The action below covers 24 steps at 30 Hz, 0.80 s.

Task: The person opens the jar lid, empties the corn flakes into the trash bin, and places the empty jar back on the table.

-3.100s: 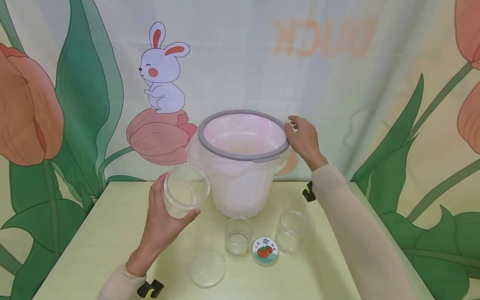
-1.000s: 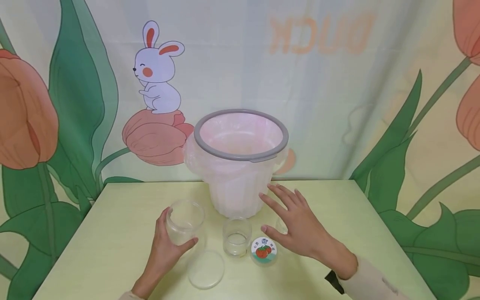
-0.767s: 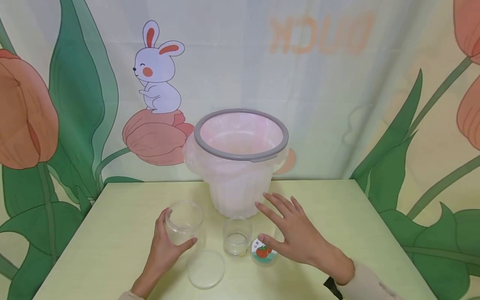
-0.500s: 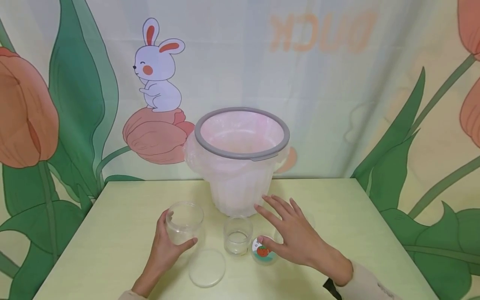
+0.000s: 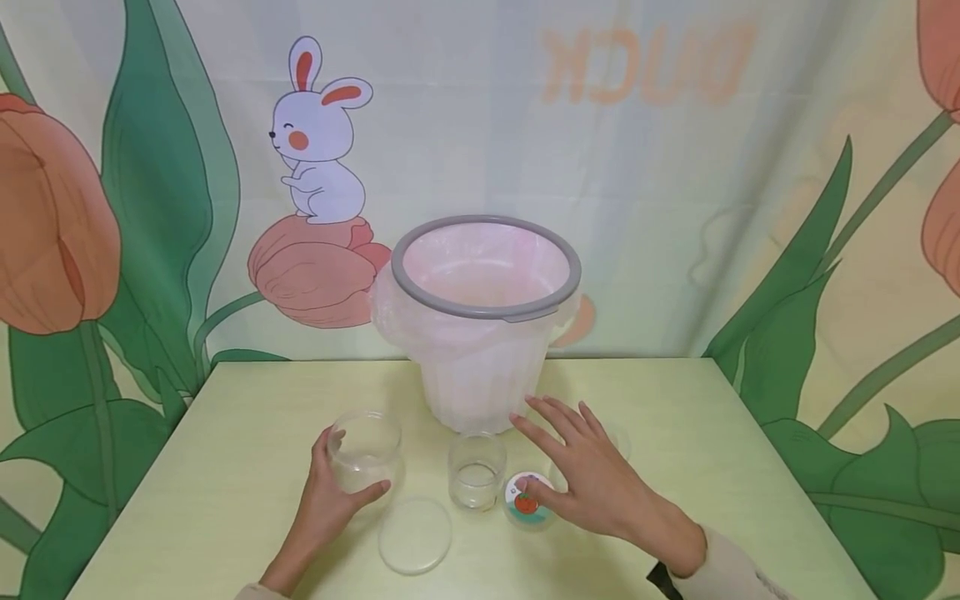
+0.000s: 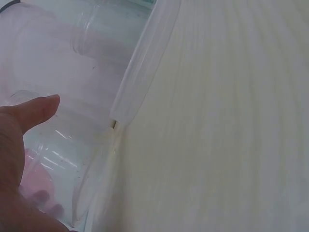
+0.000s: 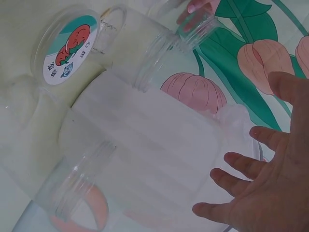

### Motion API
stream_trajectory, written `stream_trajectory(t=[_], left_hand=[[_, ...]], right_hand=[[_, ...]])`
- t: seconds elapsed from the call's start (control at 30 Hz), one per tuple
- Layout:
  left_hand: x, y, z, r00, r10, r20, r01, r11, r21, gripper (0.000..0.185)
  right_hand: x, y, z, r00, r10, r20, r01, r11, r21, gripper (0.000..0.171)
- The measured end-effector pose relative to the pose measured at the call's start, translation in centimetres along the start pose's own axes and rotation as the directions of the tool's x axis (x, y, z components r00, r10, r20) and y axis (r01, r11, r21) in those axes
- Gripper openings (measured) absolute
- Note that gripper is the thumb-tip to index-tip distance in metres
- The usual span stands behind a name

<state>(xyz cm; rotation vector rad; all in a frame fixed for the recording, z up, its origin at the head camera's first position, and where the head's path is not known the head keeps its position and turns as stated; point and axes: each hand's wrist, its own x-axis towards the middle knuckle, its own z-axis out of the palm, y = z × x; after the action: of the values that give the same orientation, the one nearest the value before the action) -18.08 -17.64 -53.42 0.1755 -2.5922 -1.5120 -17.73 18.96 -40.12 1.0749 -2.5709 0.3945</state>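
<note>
My left hand (image 5: 330, 492) holds a clear plastic jar (image 5: 367, 454) low at the table's left side, fingers round its far side and thumb across the front. In the left wrist view the thumb (image 6: 38, 111) lies along the jar's wall. My right hand (image 5: 600, 475) hovers with fingers spread, holding nothing. Beneath it a second clear jar (image 7: 82, 179) is mostly hidden in the head view. The right thumb overlaps a round lid with a tomato label (image 5: 527, 507). A smaller clear jar (image 5: 477, 487) stands between the hands. Near the left hand lies a plain clear lid (image 5: 415, 537).
A white ribbed waste bin (image 5: 480, 383) with a grey rim and pinkish liner stands at the back middle of the pale table (image 5: 255, 400). Right behind the table hangs a printed curtain (image 5: 465, 108) with a rabbit and tulips.
My right hand has left the bin's rim and come down and forward over the labelled lid and right jar. My left hand has lowered its jar toward the table.
</note>
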Motion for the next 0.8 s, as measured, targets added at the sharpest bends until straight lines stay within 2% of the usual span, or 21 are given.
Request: stream_trajectory(t=[0.47, 0.67, 0.8], left_hand=[[-0.70, -0.55, -0.44, 0.995, -0.077, 0.071, 0.076, 0.997, 0.014, 0.126], [-0.69, -0.81, -0.36, 0.995, -0.069, 0.078, 0.069, 0.998, 0.003, 0.131], [-0.66, -0.49, -0.45, 0.998, -0.036, 0.060, 0.037, 0.999, -0.028, 0.133]], right_hand=[[-0.29, -0.05, 0.66, 0.999, -0.001, 0.043, 0.001, 1.000, 0.000, 0.070], [-0.41, -0.13, 0.85, 0.999, -0.004, 0.037, 0.004, 1.000, 0.003, 0.070], [-0.50, -0.13, 0.95, 0.999, -0.004, 0.032, 0.004, 1.000, -0.003, 0.070]])
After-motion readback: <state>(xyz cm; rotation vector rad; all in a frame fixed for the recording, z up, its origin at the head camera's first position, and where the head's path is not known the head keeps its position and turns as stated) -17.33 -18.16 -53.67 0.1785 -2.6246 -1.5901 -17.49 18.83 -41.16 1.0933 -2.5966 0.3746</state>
